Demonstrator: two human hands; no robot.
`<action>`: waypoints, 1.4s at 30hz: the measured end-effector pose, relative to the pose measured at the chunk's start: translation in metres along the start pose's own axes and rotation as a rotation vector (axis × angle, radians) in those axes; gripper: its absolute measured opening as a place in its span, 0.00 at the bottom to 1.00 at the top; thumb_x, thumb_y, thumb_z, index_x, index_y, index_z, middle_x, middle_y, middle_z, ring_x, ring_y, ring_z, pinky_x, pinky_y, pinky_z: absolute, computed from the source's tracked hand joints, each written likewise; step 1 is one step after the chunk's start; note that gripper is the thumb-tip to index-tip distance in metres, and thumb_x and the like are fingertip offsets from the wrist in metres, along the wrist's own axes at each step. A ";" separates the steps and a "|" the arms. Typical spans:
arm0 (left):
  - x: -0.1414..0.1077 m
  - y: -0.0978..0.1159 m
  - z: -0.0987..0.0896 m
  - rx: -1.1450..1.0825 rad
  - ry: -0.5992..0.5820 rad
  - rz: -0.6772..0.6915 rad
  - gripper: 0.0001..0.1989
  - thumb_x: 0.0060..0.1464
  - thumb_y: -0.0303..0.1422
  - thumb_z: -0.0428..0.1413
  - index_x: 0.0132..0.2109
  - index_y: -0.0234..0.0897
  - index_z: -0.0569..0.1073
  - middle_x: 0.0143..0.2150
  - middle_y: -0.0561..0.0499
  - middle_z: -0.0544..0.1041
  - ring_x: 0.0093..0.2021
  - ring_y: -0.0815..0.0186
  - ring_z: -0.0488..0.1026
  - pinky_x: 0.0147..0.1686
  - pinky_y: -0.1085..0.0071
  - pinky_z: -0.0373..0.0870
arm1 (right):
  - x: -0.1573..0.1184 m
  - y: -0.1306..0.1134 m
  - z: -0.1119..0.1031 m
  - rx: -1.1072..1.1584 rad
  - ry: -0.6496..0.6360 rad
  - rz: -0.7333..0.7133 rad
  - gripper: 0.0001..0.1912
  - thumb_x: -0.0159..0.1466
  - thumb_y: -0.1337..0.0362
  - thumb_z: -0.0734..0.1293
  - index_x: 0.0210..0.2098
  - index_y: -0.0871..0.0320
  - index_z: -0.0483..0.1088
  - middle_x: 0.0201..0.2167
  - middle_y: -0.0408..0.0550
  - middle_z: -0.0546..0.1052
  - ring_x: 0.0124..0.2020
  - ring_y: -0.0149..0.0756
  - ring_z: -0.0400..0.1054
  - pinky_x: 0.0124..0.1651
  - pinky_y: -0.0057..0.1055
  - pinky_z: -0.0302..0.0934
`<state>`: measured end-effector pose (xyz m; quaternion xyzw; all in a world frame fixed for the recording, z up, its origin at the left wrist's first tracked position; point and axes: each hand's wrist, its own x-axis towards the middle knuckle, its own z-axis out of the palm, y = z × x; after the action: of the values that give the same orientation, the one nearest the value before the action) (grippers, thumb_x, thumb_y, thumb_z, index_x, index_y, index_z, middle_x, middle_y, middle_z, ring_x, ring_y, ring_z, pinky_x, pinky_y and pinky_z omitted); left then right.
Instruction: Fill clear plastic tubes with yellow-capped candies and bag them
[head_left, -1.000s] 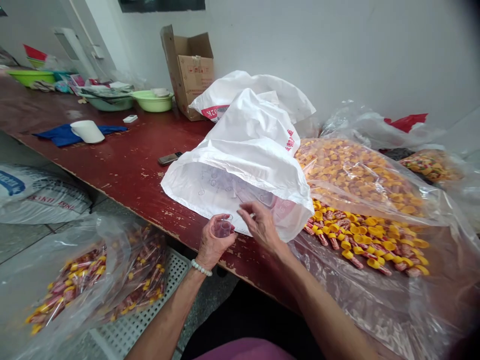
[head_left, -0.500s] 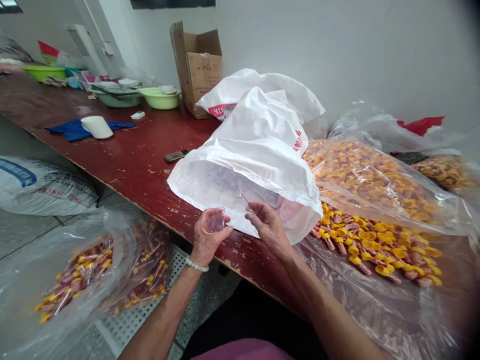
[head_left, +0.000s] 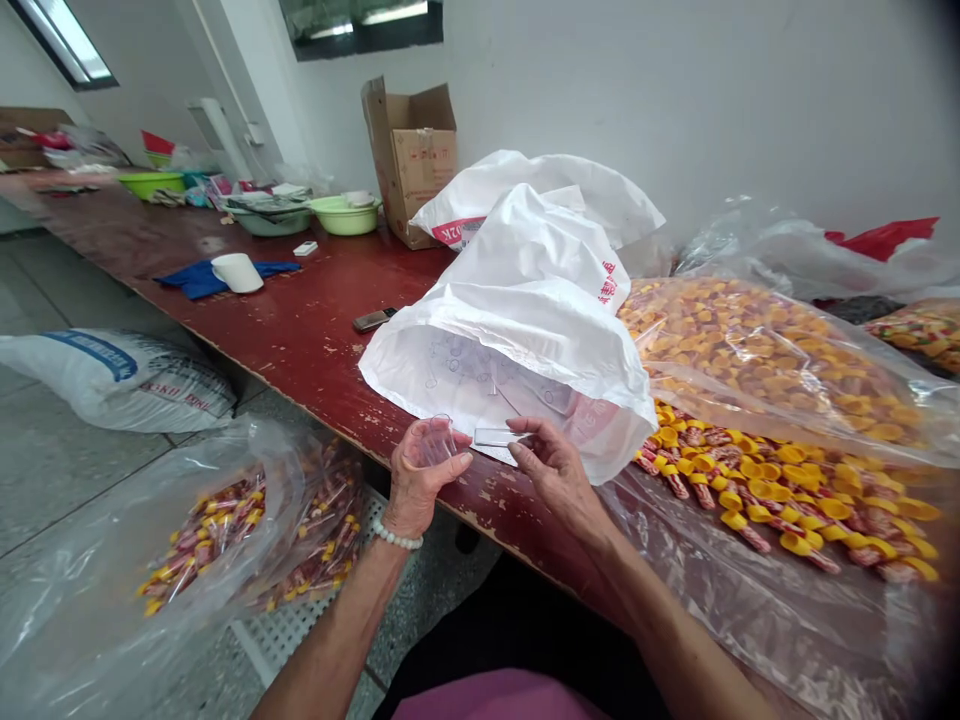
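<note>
My left hand (head_left: 420,475), with a beaded bracelet at the wrist, is curled round one or more clear round plastic pieces (head_left: 438,440), likely tubes or cups. Between the thumb and fingers of my right hand (head_left: 551,462) is a small clear plastic tube (head_left: 491,437), lying level and pointing at my left hand. Both hands are in front of the mouth of a white woven sack (head_left: 517,315), which lies on its side. Loose clear plastic pieces (head_left: 454,365) show inside it.
Yellow-ringed, red-patterned tubes (head_left: 795,490) spread over plastic sheeting on the right of the red table (head_left: 300,340). More lie in a clear bag (head_left: 202,540) at lower left. A phone (head_left: 373,319), white cup (head_left: 237,272), basins (head_left: 343,215) and cardboard box (head_left: 424,165) stand beyond.
The clear tube in my right hand now points out toward my left hand. My left hand keeps its plastic. The view has shifted, so the scene sits further right and lower.
</note>
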<state>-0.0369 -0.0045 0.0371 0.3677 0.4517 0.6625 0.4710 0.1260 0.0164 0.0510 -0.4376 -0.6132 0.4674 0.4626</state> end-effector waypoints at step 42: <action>-0.035 -0.010 0.059 0.113 -0.403 -0.107 0.22 0.37 0.25 0.65 0.40 0.36 0.66 0.35 0.50 0.76 0.34 0.67 0.74 0.35 0.71 0.72 | -0.052 -0.008 -0.117 -0.280 0.400 -0.118 0.13 0.64 0.57 0.60 0.46 0.57 0.61 0.31 0.44 0.71 0.30 0.31 0.66 0.32 0.27 0.61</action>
<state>0.0302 -0.0212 0.0443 0.4937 0.4038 0.5234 0.5650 0.2497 -0.0154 0.0664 -0.5448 -0.5926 0.2543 0.5361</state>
